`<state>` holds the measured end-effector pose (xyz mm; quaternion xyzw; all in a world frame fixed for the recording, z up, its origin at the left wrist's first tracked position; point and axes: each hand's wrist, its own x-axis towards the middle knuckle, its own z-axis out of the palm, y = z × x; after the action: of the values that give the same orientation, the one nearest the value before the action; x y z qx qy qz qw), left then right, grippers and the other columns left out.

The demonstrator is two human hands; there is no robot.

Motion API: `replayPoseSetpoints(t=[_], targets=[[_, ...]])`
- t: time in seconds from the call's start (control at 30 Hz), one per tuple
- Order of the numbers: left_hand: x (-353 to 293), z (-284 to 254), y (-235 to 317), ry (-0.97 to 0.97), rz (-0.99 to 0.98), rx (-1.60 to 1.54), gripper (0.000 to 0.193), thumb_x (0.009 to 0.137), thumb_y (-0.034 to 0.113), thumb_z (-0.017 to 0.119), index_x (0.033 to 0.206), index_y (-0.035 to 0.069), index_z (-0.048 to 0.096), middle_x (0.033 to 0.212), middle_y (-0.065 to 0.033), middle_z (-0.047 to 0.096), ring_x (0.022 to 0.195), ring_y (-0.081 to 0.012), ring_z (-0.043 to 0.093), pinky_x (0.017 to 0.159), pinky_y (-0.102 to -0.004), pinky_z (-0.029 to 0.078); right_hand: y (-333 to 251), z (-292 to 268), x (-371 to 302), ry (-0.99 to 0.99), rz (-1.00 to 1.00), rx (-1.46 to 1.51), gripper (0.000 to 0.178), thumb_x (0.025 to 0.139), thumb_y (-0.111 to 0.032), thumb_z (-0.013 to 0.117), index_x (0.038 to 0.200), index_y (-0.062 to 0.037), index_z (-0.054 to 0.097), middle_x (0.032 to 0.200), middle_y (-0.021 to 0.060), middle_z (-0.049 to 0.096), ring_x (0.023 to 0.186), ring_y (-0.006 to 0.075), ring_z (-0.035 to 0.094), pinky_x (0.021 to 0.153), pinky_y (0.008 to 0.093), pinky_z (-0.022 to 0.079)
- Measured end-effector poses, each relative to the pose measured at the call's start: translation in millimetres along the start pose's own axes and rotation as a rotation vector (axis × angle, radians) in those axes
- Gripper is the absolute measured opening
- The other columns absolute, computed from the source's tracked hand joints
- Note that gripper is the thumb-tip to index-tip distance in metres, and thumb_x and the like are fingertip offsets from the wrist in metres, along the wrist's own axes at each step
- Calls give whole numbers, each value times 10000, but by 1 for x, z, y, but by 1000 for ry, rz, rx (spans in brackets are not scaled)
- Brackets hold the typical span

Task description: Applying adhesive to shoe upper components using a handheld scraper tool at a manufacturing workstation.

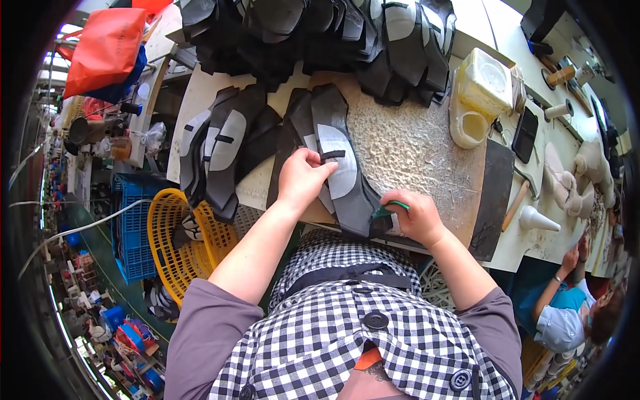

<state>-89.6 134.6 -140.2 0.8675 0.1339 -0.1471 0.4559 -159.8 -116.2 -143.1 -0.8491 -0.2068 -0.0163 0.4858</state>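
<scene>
In front of me a dark grey shoe upper piece [355,201] lies at the left edge of a glue-crusted board. A light grey patch [341,175] covers its middle, with a short black strip [333,155] across it. My left hand [301,175] is closed on the piece's left edge beside the strip, thumb on the patch. My right hand [417,217] is closed around a small green tool [381,212] at the piece's lower right edge; its tip is partly hidden, so its kind is unclear. More dark pieces lie beneath and left of my left hand.
Similar pieces [227,140] lie at left, and large stacks [400,53] line the back. Right of the glue-crusted board [427,147] stand a glue container [475,100], a phone [525,135], a hammer [515,208] and a white cone [539,219]. A yellow basket [167,247] stands lower left; a person [563,313] sits at right.
</scene>
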Motion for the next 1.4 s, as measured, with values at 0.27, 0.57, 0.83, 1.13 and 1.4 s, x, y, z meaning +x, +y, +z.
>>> replayPoseSetpoints(t=[0.27, 0.57, 0.83, 1.13, 1.4], targets=[[-39, 11, 5, -82, -181, -465, 311, 811, 115, 727, 1006, -20, 526, 852, -75, 626, 697, -125, 601, 622, -240, 499, -16, 21, 62, 492, 327, 711, 160, 893, -36, 588, 1052, -40, 564, 915, 67, 617, 764, 134, 626, 610, 246, 531], [-43, 16, -5, -70, -199, -521, 172, 831, 117, 685, 911, -5, 594, 728, -26, 630, 619, -94, 586, 560, -236, 478, -36, 48, 105, 260, 179, 94, 150, 880, -90, 574, 1025, -84, 538, 852, 164, 629, 799, 345, 635, 687, 382, 495], [-45, 34, -25, -280, -284, -845, 208, 952, 206, 554, 1019, 12, 588, 913, -32, 640, 735, -100, 587, 674, -253, 475, -5, 14, 37, 436, 17, 145, 159, 866, 15, 565, 1011, -51, 552, 835, 91, 619, 743, 188, 626, 679, 286, 496], [-41, -68, 73, -249, 575, -856, 232, 977, 79, 451, 1180, -6, 524, 1101, -65, 612, 1000, -129, 560, 916, -273, 423, -16, 22, 1, 202, 29, -182, 220, 781, -1, 620, 973, -92, 566, 791, 92, 601, 691, 298, 611, 573, 366, 492], [66, -16, 230, -211, 800, -677, 324, 946, 158, 534, 1192, -53, 523, 1069, -79, 625, 927, -116, 560, 845, -233, 425, -29, 1, -12, 515, 157, 94, 199, 805, 35, 655, 982, -44, 609, 968, 106, 676, 865, 227, 667, 741, 304, 523]])
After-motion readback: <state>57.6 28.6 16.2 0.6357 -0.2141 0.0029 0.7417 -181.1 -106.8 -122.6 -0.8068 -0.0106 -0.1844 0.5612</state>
